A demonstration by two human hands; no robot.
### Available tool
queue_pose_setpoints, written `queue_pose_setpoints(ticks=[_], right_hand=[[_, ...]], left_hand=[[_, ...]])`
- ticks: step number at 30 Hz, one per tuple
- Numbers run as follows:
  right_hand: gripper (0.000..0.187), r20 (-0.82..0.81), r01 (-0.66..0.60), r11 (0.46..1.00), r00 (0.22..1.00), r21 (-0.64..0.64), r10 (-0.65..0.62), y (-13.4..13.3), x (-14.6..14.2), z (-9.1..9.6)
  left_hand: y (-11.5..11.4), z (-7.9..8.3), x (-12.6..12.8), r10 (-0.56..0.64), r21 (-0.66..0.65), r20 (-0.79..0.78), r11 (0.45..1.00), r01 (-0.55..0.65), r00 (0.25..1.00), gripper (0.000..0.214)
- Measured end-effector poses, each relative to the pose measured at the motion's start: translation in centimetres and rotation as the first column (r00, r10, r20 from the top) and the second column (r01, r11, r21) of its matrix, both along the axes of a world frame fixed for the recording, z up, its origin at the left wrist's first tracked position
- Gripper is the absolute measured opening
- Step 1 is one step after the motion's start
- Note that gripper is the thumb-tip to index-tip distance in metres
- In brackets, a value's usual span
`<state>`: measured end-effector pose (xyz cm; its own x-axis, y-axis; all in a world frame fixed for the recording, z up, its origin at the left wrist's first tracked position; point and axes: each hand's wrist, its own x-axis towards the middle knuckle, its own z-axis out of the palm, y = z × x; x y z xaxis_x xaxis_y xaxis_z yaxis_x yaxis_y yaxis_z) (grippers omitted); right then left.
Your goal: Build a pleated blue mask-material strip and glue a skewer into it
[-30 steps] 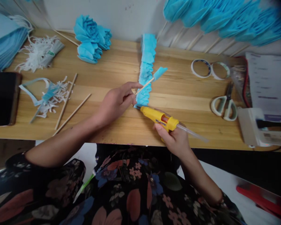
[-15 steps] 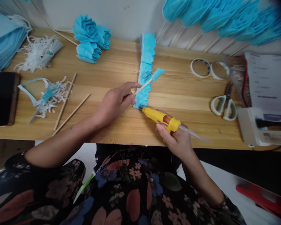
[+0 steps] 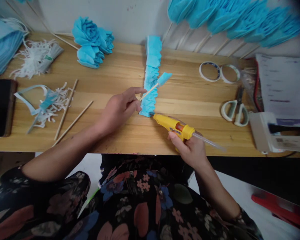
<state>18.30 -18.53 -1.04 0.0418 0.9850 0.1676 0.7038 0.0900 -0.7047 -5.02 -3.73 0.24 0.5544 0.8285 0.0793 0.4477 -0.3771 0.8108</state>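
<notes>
My left hand (image 3: 120,108) pinches a thin wooden stick (image 3: 149,91) whose far end is wrapped in a blue piece of material (image 3: 164,78). Under the stick, a long pleated blue strip (image 3: 153,60) lies on the table, running away from me. My left fingertips rest by the near end of this strip. In my right hand (image 3: 191,148) is a yellow glue gun (image 3: 173,125), a clear glue stick (image 3: 210,141) jutting from its back. The gun's nozzle is at the strip's near right corner; whether it touches cannot be made out.
Blue paper-like flowers (image 3: 88,40) lie at the back left, and more blue flowers on sticks (image 3: 222,16) lean at the back right. Scissors (image 3: 236,108), tape rolls (image 3: 210,71) and a white box (image 3: 262,131) are on the right. Loose sticks (image 3: 72,123), white scraps and a phone (image 3: 1,106) lie left.
The glue gun's nozzle has drawn slightly right, off the strip's near end. My left hand still holds the stick in the same place over the strip. The whole view has shifted a little.
</notes>
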Motion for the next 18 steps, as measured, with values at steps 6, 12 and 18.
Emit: queue_pose_setpoints(ticks=[6, 12, 18], right_hand=[[0.025, 0.049, -0.044, 0.999, 0.998, 0.030, 0.042, 0.1, 0.2, 0.1], [0.041, 0.232, -0.099, 0.994, 0.969, 0.039, 0.088, -0.1, 1.5, 2.0], [0.028, 0.112, 0.111, 0.991, 0.987, 0.072, -0.118, -1.2, 5.4, 3.9]], left_hand=[[0.0, -0.1, 0.1, 0.002, 0.000, -0.002, 1.000, -0.002, 1.000, 0.042], [0.1, 0.0, 0.0, -0.002, 0.008, -0.028, 1.000, 0.002, 1.000, 0.041], [0.2, -0.1, -0.1, -0.013, 0.016, -0.017, 1.000, 0.014, 1.000, 0.041]])
